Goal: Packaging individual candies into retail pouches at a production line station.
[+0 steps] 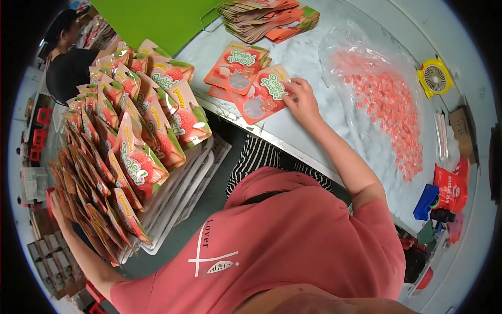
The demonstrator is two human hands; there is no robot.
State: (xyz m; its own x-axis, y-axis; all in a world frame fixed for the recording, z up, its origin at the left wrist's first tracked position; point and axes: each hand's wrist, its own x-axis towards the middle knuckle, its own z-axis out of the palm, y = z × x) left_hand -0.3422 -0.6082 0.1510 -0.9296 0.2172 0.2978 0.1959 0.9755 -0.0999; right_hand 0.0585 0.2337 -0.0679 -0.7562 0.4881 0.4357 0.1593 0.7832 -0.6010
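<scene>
My right hand (302,102) is at the right edge of a flat pink candy pouch (261,97), fingers bent and pinching that edge. The pouch has a clear window and lies near the table's front edge. Beside it, partly overlapping, more flat pouches (238,65) are stacked. My left hand (56,206) reaches far left, against the outer side of a crowd of upright filled pouches (138,162). Those pouches hide most of its fingers, so its grip does not show.
White stacked trays (178,201) support the filled pouches. On the marble-look table (314,141) lie small pink wrapped candies (387,115) on clear plastic, and a pile of flat pouches (266,21). A yellow fan (435,77) stands right. Another person (70,68) in black is at the far left.
</scene>
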